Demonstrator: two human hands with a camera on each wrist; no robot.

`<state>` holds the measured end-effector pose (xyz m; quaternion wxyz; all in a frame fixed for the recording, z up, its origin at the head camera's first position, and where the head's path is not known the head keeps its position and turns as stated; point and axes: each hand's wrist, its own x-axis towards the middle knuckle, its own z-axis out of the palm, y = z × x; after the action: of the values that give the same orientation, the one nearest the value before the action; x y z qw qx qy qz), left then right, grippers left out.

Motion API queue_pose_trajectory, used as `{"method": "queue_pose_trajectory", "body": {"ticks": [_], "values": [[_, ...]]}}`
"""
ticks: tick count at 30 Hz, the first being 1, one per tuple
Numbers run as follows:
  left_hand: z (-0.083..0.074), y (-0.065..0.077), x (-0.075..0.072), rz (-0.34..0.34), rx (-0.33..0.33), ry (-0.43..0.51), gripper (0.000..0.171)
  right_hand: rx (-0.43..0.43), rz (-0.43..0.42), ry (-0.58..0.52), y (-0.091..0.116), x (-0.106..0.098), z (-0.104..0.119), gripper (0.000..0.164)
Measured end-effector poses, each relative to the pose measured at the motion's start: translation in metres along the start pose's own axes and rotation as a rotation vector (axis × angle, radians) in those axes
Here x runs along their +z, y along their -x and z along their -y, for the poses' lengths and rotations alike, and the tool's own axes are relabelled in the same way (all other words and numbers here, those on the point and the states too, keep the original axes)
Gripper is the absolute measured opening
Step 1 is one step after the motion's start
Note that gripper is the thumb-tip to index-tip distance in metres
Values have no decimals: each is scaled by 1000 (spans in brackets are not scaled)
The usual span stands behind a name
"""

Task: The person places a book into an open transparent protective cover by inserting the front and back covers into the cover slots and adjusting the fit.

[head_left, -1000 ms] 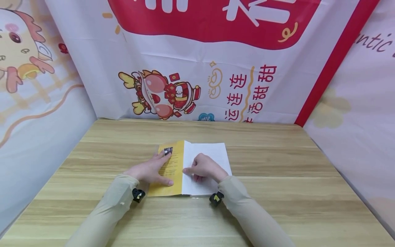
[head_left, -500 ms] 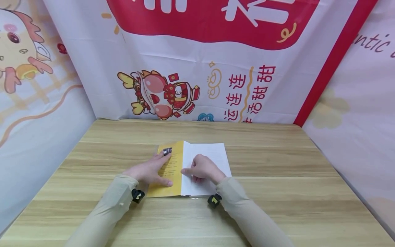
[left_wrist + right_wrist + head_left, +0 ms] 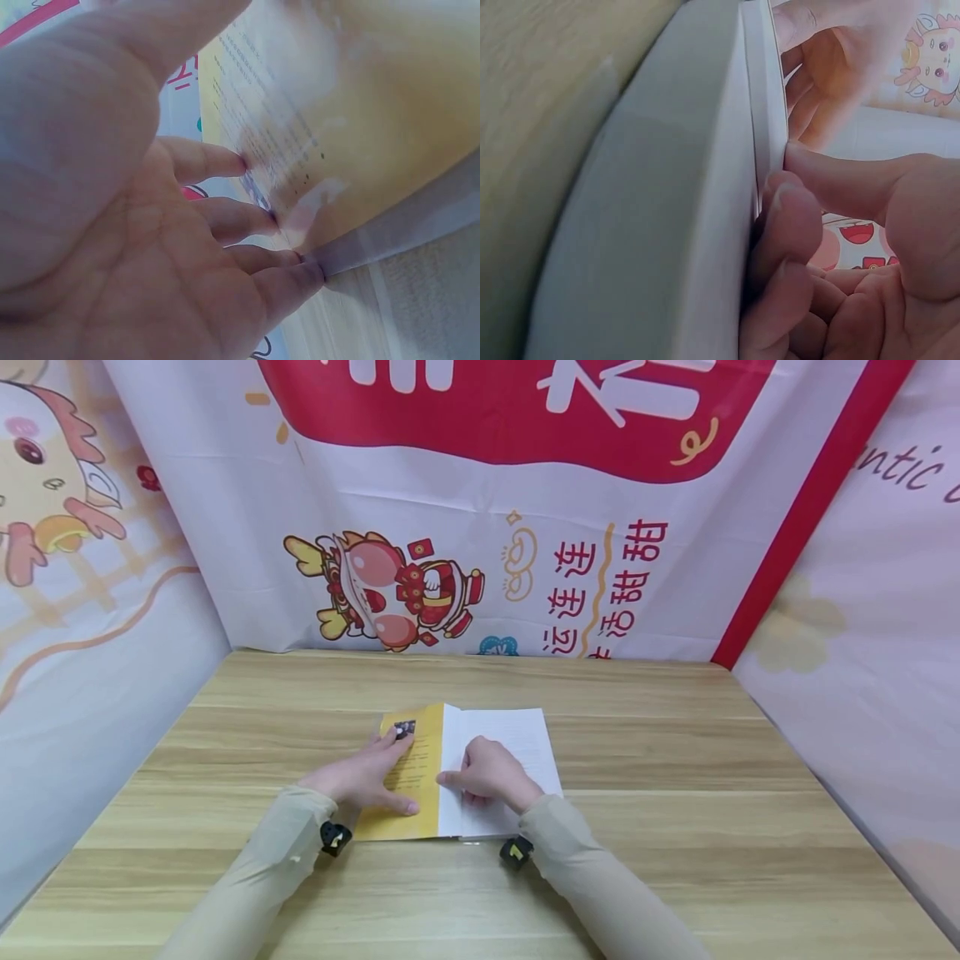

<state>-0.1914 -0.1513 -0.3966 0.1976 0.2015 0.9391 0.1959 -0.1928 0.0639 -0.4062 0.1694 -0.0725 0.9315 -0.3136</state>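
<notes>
An open book (image 3: pixel 525 727) lies in the middle of the table, white printed page on the right. Its yellow cover flap (image 3: pixel 426 756) is spread to the left, with small print and a dark photo; a white strip borders it. My left hand (image 3: pixel 363 774) rests on the flap, fingers and thumb spread; in the left wrist view its fingertips (image 3: pixel 274 223) touch the yellow sheet. Over the page, my right hand (image 3: pixel 492 774) has its fingers curled. Its thumb (image 3: pixel 847 174) points left and presses at the fold where yellow meets white; the curled fingers rest against the page.
The wood-grain table (image 3: pixel 675 860) extends around the book. A white and red printed cloth (image 3: pixel 480 510) hangs at the back edge, and pale cloths stand along both sides. Black wrist cameras (image 3: pixel 335 837) sit on both sleeves.
My right hand has shifted slightly left and toward me, its thumb moving a little along the fold. The left hand stays in place on the flap.
</notes>
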Motion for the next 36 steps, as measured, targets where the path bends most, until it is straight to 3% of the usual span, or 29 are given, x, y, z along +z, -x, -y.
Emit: {"method": "queue_pose_trajectory", "body": {"ticks": [14,24,36], "values": [[3,3,-2,8,16,-6,109,-1,12,33,3,1,5,42],[-1,1,-2,8,43,-16,112,32,107,45,4,-10,4,42],[0,-1,-1,-9,64,-7,112,38,109,-40,0,-10,2,47]]}}
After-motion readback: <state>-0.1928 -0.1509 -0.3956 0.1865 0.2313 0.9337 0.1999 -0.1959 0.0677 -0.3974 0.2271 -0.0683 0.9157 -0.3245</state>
